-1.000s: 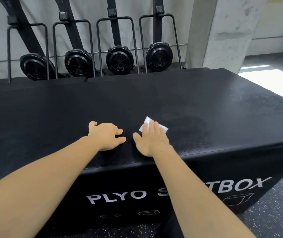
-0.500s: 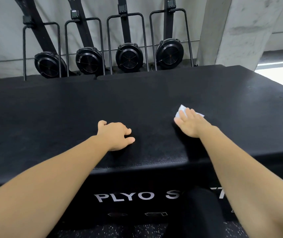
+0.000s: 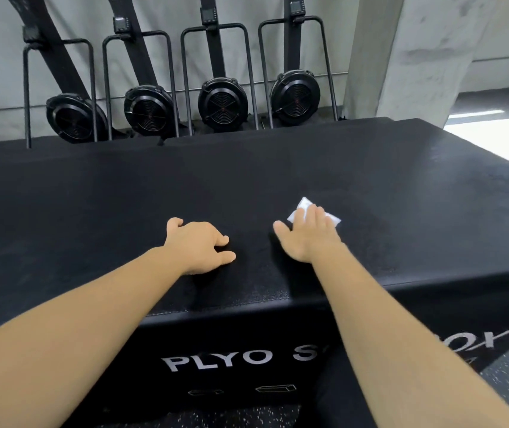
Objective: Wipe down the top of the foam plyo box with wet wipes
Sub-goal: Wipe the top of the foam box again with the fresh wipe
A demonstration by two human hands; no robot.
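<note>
plyo box top (image 3: 247, 186): matt black, finely grained
wet wipe (image 3: 302, 205): white, thin, cloth-like
pillar (image 3: 417, 57): bare rough concrete

The right hand (image 3: 309, 236) presses a white wipe (image 3: 304, 205) flat on the plyo box (image 3: 123, 211); the left hand (image 3: 197, 245) rests beside.

wet wipe (image 3: 304, 202) mostly under right hand (image 3: 309, 236), box lettering (image 3: 216, 358) part-hidden by forearm (image 3: 386, 319), rowers (image 3: 220, 103) cropped at top

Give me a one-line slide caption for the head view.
Right hand presses a wipe on the plyo box top; left hand rests alongside.
</note>
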